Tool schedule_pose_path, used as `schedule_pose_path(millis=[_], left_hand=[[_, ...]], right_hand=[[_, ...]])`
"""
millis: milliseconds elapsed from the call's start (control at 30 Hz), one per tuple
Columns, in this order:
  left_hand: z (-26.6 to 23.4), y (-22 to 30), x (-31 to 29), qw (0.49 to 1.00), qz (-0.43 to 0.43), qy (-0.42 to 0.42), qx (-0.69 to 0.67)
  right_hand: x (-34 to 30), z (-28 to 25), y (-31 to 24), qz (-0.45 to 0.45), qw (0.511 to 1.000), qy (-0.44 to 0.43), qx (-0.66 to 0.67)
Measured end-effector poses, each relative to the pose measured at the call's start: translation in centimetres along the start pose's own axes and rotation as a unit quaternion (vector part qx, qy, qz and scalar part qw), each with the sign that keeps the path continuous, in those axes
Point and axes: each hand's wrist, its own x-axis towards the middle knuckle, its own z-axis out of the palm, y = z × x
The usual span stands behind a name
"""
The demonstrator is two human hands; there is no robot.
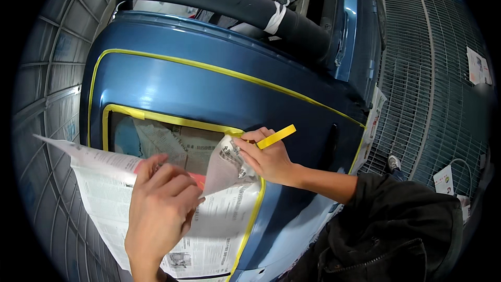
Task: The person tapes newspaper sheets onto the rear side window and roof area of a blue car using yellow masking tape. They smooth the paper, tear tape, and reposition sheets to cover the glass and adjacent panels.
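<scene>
While right fingers (251,152) pinch newspaper (222,219), left fingers (169,176) curled; blue panel (177,83) around, grated floor (404,73) beyond.

You wear a black jacket (412,206) with a loose, creased right sleeve (383,198) ending short of the wrist; a toothed zip (365,263) shows below. Your left hand (166,198) and right hand (269,159) are bare.

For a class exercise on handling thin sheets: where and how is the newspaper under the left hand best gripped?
Probably pinch the newspaper at its pointed upper-left corner, coming from the left, thumb and finger on opposite faces. That corner juts free past the blue panel, while the left hand and right hand are farther right.
</scene>
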Motion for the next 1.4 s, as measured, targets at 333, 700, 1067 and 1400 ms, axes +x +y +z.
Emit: schedule_pose_path(millis=[333,700,1067,1400], left_hand=[[1.0,-3.4,2.1,0.994,-0.031,0.099,0.038],[3.9,-6.4,6.7,0.984,0.011,0.162,0.075],[-1.2,-25.5,-6.8,0.751,-0.448,0.437,0.21],[-2.5,-30.3,-10.7,0.821,-0.405,0.388,-0.11]], right_hand=[[2.1,-0.5,-1.2,0.015,0.992,-0.121,0.022],[3.2,-0.7,-1.0,0.211,0.962,-0.109,0.136],[2.8,-0.4,-0.6,0.301,0.926,-0.113,0.198],[4.3,-1.2,0.0,0.291,0.927,-0.129,0.197]])
